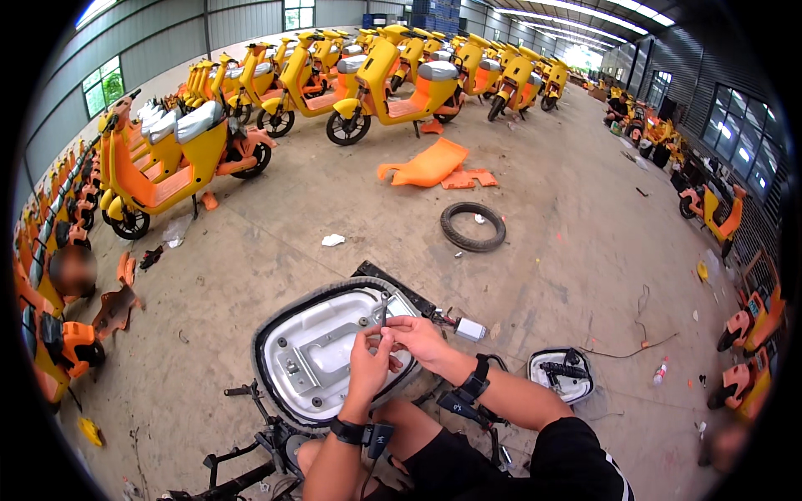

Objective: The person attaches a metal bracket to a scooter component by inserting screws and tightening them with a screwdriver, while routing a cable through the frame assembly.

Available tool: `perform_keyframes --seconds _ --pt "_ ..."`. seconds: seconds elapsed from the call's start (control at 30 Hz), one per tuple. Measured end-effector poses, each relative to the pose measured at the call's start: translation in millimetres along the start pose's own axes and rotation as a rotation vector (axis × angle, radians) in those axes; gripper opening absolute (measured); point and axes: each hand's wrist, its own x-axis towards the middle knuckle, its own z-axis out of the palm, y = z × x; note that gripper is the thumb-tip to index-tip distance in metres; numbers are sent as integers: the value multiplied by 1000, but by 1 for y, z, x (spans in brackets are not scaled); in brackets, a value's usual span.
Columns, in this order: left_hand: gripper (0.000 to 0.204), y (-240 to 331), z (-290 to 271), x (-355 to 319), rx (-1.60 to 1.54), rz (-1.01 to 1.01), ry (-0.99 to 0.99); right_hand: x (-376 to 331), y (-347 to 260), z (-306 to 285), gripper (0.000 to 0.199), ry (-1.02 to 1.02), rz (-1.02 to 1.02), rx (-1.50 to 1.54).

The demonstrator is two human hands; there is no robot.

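Observation:
An upturned scooter seat (276,394) lies before me, its pale inner shell showing inside a dark rim. Over its right part my two hands meet. My right hand (420,341) is closed, thumb and fingers pinched around the lower end of a short, slim dark rod (384,307) that points upward; its exact kind is unclear. Against those fingertips, my left hand (368,366) is also closed, and what its fingers hold is hidden. A metal bracket plate (302,366) sits in the middle of the shell, with several dark round pads around it.
A bare black scooter frame (271,442) stands below the seat. To the right lies a small tray-like shell (536,382) holding black parts. Ahead on the floor are a tyre (451,238) and an orange panel (430,164). Rows of yellow scooters (384,83) stand beyond.

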Motion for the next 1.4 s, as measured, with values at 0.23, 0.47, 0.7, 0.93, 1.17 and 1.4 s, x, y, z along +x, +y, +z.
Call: perform_keyframes --seconds 0.23,0.47,0.7,0.93,1.17,1.4 --pt "25 -22 -39 24 362 216 -21 21 -23 -26 26 366 -770 -981" --pt "35 17 -42 32 980 255 120 57 33 -60 56 369 -511 -1189" --pt "34 31 -34 74 1273 49 51 52 23 -52 63 295 -360 -1246" --pt "37 30 -52 106 1233 -30 -83 53 29 -53 63 346 -357 -1253" --pt "48 33 -53 110 1374 -218 -95 50 29 -56 63 345 -333 -1218" --pt "58 38 -47 100 1452 -175 -73 53 29 -57 64 343 -240 -1198"
